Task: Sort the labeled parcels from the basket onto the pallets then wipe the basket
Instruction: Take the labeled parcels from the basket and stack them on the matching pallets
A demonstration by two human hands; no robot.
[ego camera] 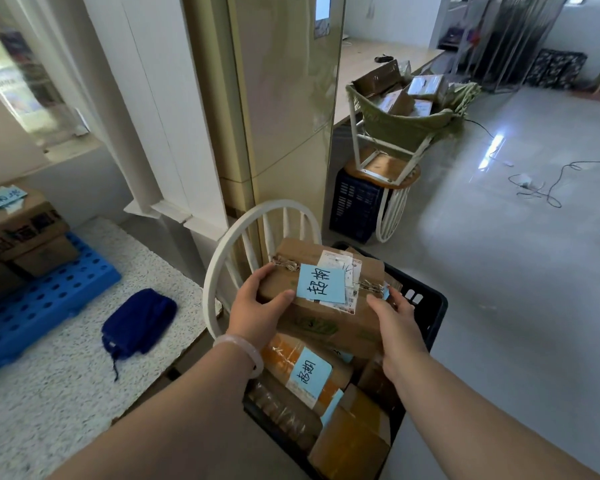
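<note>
1. Your left hand (257,299) grips the left end of a brown parcel (312,327). The thumb lies on top, just beside the blue label (321,284), and the fingers curl round the far edge.
2. Your right hand (395,327) clasps the parcel's right end, with the thumb against the near top edge and the fingers reaching round the right side. Their tips are partly hidden.
3. The parcel is held roughly level between both hands, over the far half of the black basket (433,306). You cannot tell whether it touches the parcels below it.
4. The label bears dark handwritten characters and overlaps a white printed slip on the parcel's top.
5. Nearer you in the basket lies an orange parcel (279,353) with a blue label of its own. It is packed tight among several plain brown ones.
6. A pale bracelet (239,344) rings your left wrist.
7. The round back of a white chair (222,258) stands just left of the basket.
8. Left of the chair runs a speckled counter (66,393), with a dark blue cloth (139,323) lying bunched on it.
9. At the counter's far left sits a blue pallet (32,306) with brown boxes (25,233) stacked on it. The top box carries a blue label.
10. Far to the right, a green seat (409,123) holding more parcels rests on a round stool (381,171). A dark crate (354,206) stands beside the stool.
</note>
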